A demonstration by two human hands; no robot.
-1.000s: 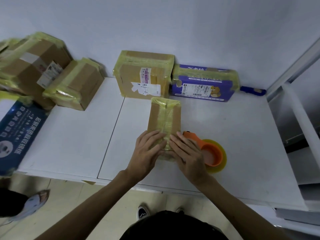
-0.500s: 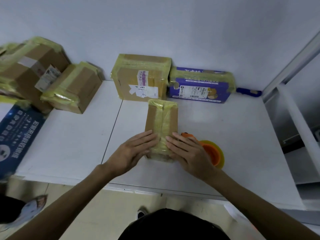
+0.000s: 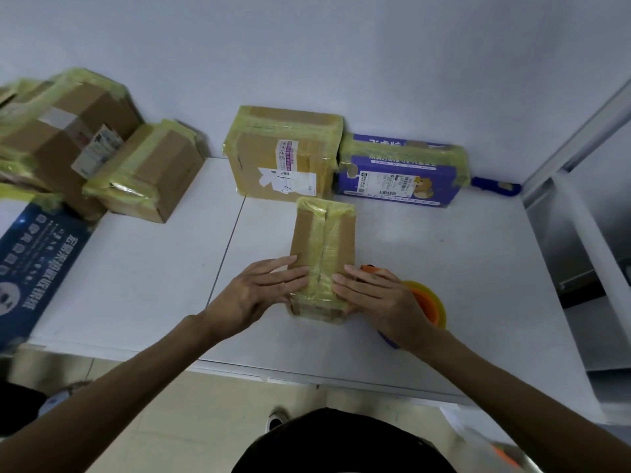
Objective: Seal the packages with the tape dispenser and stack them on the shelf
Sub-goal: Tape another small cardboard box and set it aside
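1. Four brown boxes are plain to see: the middle box [image 3: 322,240], the labelled box [image 3: 283,155], the left box [image 3: 150,172] and the corner box [image 3: 58,131]. The pile behind that last one is too blurred to count.
2. One purple box [image 3: 399,169].
3. One blue carton [image 3: 37,261].
4. One tape dispenser [image 3: 430,302].
5. Two hands: the left hand [image 3: 259,295] and the right hand [image 3: 379,298].
6. One small blue thing [image 3: 495,186] by the wall.

White wall [image 3: 341,46] behind white tbl [image 3: 153,268], beige floor [image 3: 170,421] below.
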